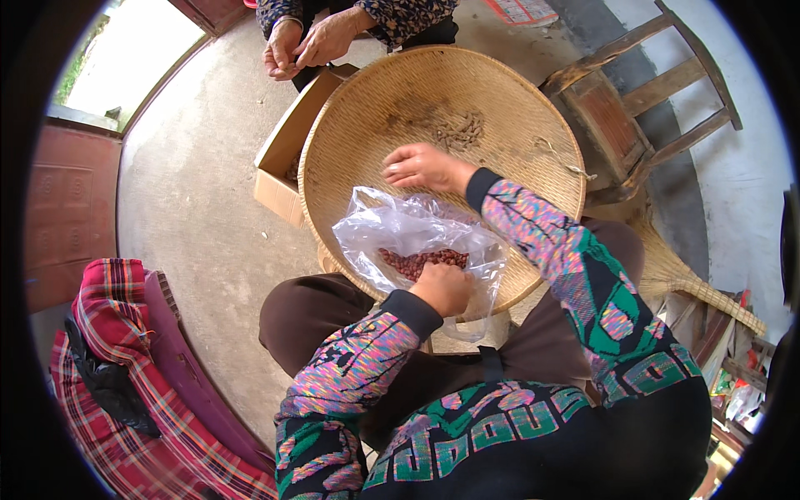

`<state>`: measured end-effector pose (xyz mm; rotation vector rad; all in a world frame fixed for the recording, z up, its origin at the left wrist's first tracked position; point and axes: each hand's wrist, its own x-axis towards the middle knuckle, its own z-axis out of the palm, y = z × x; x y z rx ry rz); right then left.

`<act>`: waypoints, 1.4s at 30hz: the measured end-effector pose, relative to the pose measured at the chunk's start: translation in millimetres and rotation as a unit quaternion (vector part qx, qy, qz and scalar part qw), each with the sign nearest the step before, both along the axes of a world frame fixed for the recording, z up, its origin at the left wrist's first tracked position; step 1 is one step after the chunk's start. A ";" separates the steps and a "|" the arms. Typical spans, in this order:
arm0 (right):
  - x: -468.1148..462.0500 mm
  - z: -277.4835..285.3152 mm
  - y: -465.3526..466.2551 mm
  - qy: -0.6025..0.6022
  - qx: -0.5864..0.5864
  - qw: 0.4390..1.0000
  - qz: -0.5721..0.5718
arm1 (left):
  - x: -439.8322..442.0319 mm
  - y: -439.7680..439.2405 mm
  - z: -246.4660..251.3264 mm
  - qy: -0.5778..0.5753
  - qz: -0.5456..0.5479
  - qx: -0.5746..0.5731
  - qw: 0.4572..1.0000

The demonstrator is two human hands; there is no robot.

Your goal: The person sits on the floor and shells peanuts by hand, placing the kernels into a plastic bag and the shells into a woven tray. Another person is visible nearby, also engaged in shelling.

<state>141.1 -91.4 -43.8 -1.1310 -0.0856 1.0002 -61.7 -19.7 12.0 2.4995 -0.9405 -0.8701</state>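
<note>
A round woven bamboo tray (350,119) lies before me, with a clear plastic bag (375,219) on its near part. Red-brown shelled peanuts (409,265) show inside the bag. My left hand (445,289) is at the bag's near side, fingers curled down by the peanuts; whether it holds the bag or some peanuts is hidden. Above the bag's far edge is my right hand (422,167), its fingers loosely bent and blurred, with nothing visible in them. A small heap of unshelled peanuts (461,132) rests on the tray beyond my right hand.
Another person's hands (309,47) are together beyond the tray's far left edge. A cardboard box (278,197) stands beside and partly under the tray. A wooden chair (662,94) and a straw broom (681,275) are on the right. Plaid cloth (115,300) lies at the lower left.
</note>
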 end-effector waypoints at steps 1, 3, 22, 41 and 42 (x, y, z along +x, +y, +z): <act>1.5 -7.8 16.4 -0.008 -0.006 1.000 0.017 | 0.7 -0.6 1.9 0.008 0.000 0.009 1.000; 4.0 -21.2 43.9 -0.025 -0.017 0.998 0.055 | 1.6 0.6 5.9 0.025 0.003 0.026 0.999; 54.9 33.2 -2.1 -0.497 -0.302 0.809 -0.085 | 65.7 19.2 42.7 -0.181 0.205 -0.092 0.957; -83.8 138.9 -106.2 -0.282 -0.060 0.941 -0.176 | 76.6 -7.1 75.9 0.113 0.429 -0.499 0.745; -83.3 140.5 -108.1 -0.288 -0.063 0.942 -0.160 | 76.2 -7.2 73.1 0.084 0.431 -0.488 0.754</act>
